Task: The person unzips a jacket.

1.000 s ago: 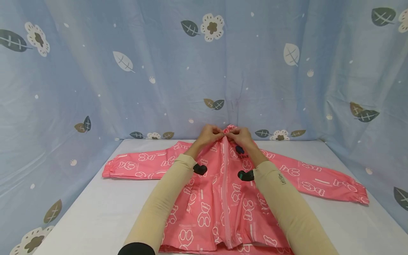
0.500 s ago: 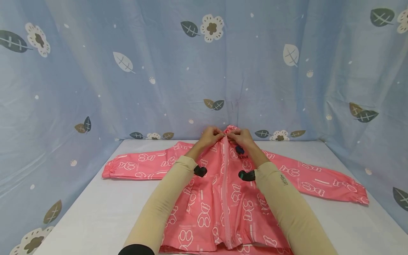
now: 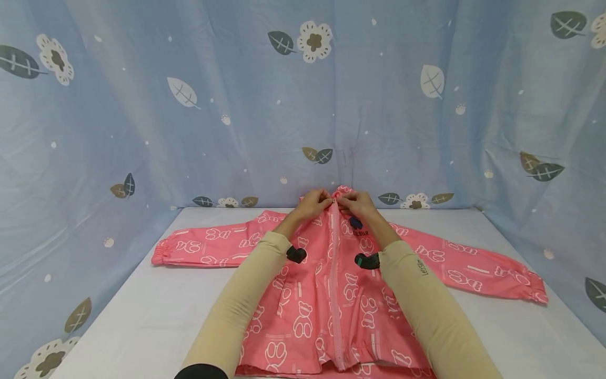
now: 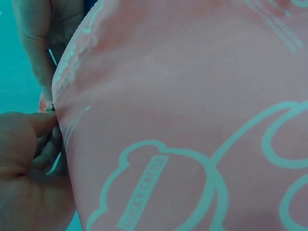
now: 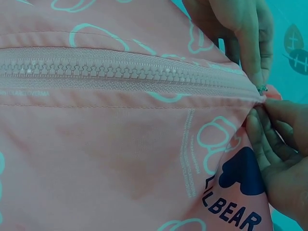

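A pink zip-up jacket (image 3: 303,310) with white bear outlines lies front up, its sleeves spread to both sides. At the collar, my left hand (image 3: 312,204) pinches the top of the front zipper from the left. Facing it, my right hand (image 3: 361,205) pinches the fabric right beside the zipper top. The zipper (image 5: 120,72) has its teeth meshed along the stretch seen in the right wrist view. A small shiny piece (image 5: 262,89) shows between the fingertips. Below the right hand sits a dark bear logo (image 5: 243,173) with lettering.
The jacket lies on a white table (image 3: 142,316). Behind and at both sides hangs a blue curtain (image 3: 246,105) with leaves and flowers. The left sleeve (image 3: 203,245) and the right sleeve (image 3: 478,271) reach out toward the table's sides.
Both hands stay at the collar with nearly the same grip. The left hand's knuckles sit slightly lower than a second ago. The jacket has hardly moved.
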